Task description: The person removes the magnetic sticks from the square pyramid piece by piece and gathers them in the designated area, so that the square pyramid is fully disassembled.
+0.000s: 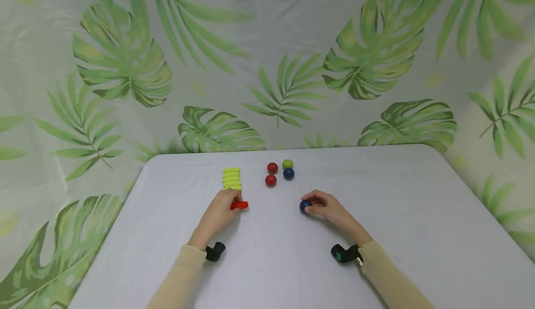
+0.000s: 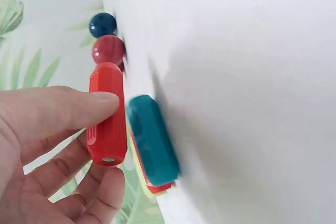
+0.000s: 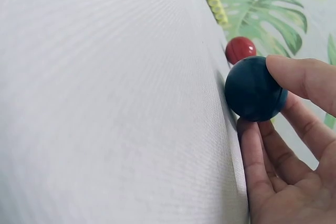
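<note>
At centre frame on the worktop (image 1: 376, 193), the left hand (image 1: 218, 213) pinches a red block (image 1: 240, 205) below the yellow stack (image 1: 231, 179); the right hand (image 1: 330, 209) grips a blue ball (image 1: 305, 206).

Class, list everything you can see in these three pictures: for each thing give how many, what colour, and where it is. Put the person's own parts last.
Table: one, white, in front of the leaf-print backdrop.
Backdrop: one, pale with green leaves, behind the table.
Yellow pieces: a row, count unclear, just beyond the left hand.
Red piece: one, held at the near end of that row.
Teal piece: one, beside the red piece, on the table.
Loose balls: two red, one green, one blue, clustered mid-table.
Held ball: one, dark blue.
Wrist cameras: two, black.
Left hand: pinches the red piece.
Right hand: grips the held ball.
</note>
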{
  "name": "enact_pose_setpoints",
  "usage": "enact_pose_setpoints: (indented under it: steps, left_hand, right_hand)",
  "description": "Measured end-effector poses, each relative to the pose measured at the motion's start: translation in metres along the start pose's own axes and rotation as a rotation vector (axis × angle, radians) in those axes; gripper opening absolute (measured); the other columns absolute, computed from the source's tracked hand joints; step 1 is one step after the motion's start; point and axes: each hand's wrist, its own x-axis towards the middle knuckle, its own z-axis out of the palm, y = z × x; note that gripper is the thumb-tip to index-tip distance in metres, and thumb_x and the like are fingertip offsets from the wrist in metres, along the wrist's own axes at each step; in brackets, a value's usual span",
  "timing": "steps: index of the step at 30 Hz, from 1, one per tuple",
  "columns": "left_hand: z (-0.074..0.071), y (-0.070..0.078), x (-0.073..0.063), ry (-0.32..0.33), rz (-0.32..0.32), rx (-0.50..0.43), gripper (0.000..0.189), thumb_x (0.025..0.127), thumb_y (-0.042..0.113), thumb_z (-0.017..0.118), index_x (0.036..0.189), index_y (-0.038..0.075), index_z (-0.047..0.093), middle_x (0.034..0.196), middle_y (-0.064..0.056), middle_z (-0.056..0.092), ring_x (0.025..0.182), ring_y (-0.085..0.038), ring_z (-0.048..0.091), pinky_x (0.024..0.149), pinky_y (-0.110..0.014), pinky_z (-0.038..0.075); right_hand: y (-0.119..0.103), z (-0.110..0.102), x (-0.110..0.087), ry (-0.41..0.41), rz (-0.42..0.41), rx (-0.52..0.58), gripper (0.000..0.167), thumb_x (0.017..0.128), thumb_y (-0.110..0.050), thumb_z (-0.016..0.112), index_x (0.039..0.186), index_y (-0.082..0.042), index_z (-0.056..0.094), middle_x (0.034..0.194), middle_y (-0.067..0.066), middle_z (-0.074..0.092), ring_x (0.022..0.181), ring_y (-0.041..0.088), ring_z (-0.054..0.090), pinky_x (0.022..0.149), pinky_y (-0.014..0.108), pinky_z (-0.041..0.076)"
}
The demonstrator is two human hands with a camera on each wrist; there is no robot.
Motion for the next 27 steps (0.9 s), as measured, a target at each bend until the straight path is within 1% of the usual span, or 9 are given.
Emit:
enact_pose_setpoints:
  steps: [3,5,8,11,13,16,21,24,27]
  left_hand:
    - [0.000,-0.007,-0.002,-0.001,-0.015,0.040,0.020,0.077,-0.010,0.068,0.086,0.006,0.061,0.084,-0.001,0.054,0.083,-0.022,0.048,0.073,-0.034,0.045]
    - [0.001,-0.009,-0.003,0.005,-0.021,0.071,0.020,0.075,-0.011,0.067,0.085,0.006,0.061,0.082,-0.001,0.052,0.079,-0.022,0.047,0.069,-0.033,0.044]
    - [0.003,-0.011,-0.005,0.018,-0.028,0.105,0.022,0.073,-0.011,0.067,0.083,0.006,0.061,0.081,-0.002,0.049,0.077,-0.022,0.046,0.065,-0.032,0.043]
    - [0.004,-0.012,-0.004,0.026,-0.022,0.127,0.023,0.072,-0.011,0.068,0.084,0.007,0.060,0.082,-0.002,0.049,0.076,-0.022,0.045,0.064,-0.033,0.043]
    - [0.003,-0.011,-0.002,0.021,-0.025,0.119,0.023,0.073,-0.009,0.071,0.086,0.007,0.061,0.084,-0.003,0.049,0.078,-0.023,0.045,0.066,-0.033,0.043]
    - [0.001,-0.007,0.002,0.016,-0.013,0.072,0.023,0.075,-0.004,0.074,0.091,0.007,0.062,0.088,-0.003,0.051,0.083,-0.023,0.046,0.070,-0.035,0.044]
    - [0.005,0.008,0.012,0.008,0.051,-0.079,0.021,0.082,0.001,0.073,0.098,0.006,0.061,0.095,-0.007,0.054,0.092,-0.024,0.049,0.079,-0.038,0.046]
    - [0.012,0.017,0.018,0.022,0.076,-0.119,0.019,0.085,0.004,0.071,0.102,0.006,0.062,0.098,-0.006,0.055,0.094,-0.023,0.051,0.083,-0.038,0.047]
    - [0.018,0.024,0.024,0.053,0.075,-0.142,0.021,0.087,0.007,0.069,0.106,0.005,0.062,0.103,-0.008,0.055,0.098,-0.023,0.050,0.086,-0.038,0.046]
  right_hand:
    - [0.011,0.001,0.006,0.017,-0.003,0.006,0.030,0.091,-0.010,0.065,0.118,0.003,0.061,0.115,0.016,0.060,0.102,0.028,0.054,0.088,0.037,0.043]
    - [0.020,0.002,0.011,0.028,-0.005,-0.010,0.030,0.091,-0.012,0.066,0.118,0.001,0.062,0.114,0.014,0.061,0.101,0.026,0.054,0.087,0.036,0.044]
    - [0.029,0.005,0.020,0.060,0.004,-0.048,0.029,0.090,-0.015,0.067,0.116,-0.002,0.063,0.114,0.012,0.062,0.101,0.025,0.055,0.088,0.037,0.045]
    - [0.027,0.009,0.031,0.116,0.035,-0.078,0.028,0.089,-0.015,0.069,0.115,-0.005,0.064,0.115,0.010,0.062,0.104,0.027,0.056,0.091,0.043,0.044]
    - [0.024,0.012,0.039,0.165,0.051,-0.097,0.027,0.088,-0.014,0.069,0.114,-0.006,0.065,0.114,0.010,0.063,0.104,0.028,0.056,0.092,0.045,0.044]
    - [0.017,0.017,0.054,0.230,0.055,-0.119,0.028,0.087,-0.011,0.070,0.113,-0.004,0.064,0.112,0.013,0.063,0.103,0.029,0.057,0.092,0.044,0.045]
    - [0.009,0.027,0.074,0.318,0.065,-0.172,0.027,0.085,-0.009,0.071,0.108,0.000,0.061,0.108,0.017,0.063,0.096,0.029,0.057,0.085,0.041,0.047]
    - [0.008,0.032,0.082,0.343,0.086,-0.196,0.028,0.085,-0.010,0.072,0.106,0.001,0.058,0.104,0.017,0.062,0.092,0.028,0.056,0.081,0.038,0.048]
    - [0.007,0.032,0.084,0.348,0.093,-0.201,0.031,0.086,-0.013,0.072,0.108,0.002,0.056,0.104,0.017,0.061,0.092,0.027,0.057,0.081,0.037,0.048]
